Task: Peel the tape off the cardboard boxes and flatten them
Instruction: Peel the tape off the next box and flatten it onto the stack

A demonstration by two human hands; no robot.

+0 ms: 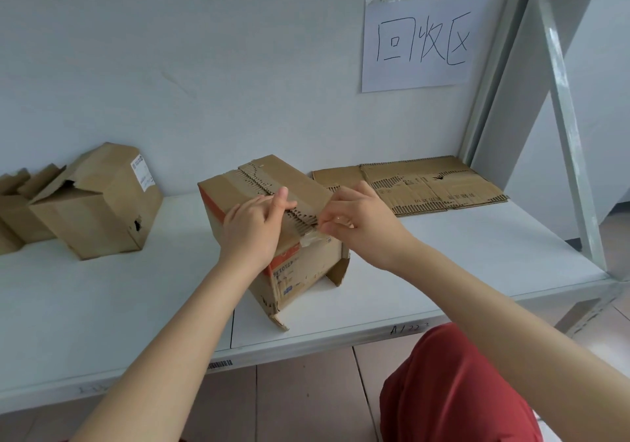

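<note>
A brown cardboard box (289, 273) with an orange stripe stands in the middle of the white shelf (460, 254), its bottom flaps splayed. Its top seam is torn down to the corrugation. My left hand (252, 230) lies over the near top edge of the box, thumb up along the seam. My right hand (361, 220) pinches a strip of clear tape (315, 239) at the near end of the seam, where it runs over the box's top front edge.
Flattened cardboard sheets (419, 184) lie at the back right, under a paper sign (422, 43) taped to the wall. A battered unflattened box (102, 203) and more boxes (17, 203) stand at the left. A metal shelf post (566, 124) rises on the right.
</note>
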